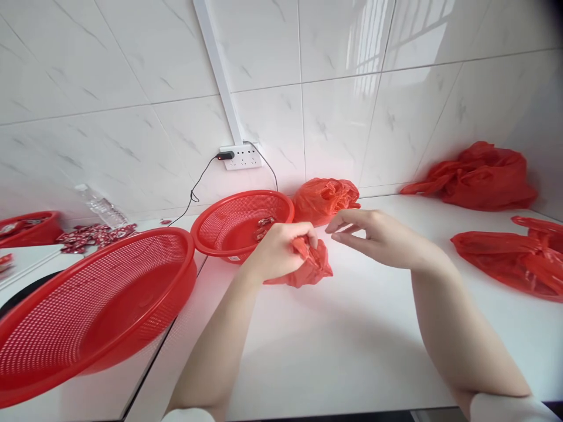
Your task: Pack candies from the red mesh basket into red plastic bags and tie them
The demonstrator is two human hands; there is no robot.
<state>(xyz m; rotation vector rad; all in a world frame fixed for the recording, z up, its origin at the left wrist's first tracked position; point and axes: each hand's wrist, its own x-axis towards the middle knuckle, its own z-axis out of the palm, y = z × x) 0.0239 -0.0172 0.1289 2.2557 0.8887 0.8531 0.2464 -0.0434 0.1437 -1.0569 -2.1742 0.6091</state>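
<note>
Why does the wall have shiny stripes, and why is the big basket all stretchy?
In the head view, striped glare shines on the glossy wall tiles, probably a window's reflection; in the head view, the big red basket near the left edge looks stretched, likely by a wide lens; in that same view, a soft shadow lies on the white table.

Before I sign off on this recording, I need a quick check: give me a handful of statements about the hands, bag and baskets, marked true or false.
1. The left hand grips a red bag. True.
2. The right hand is pressed flat on the table. False: it is raised, with nothing visible in it.
3. Small packets lie in the smaller basket. True.
4. The large basket is blue. False: it is red.
</note>
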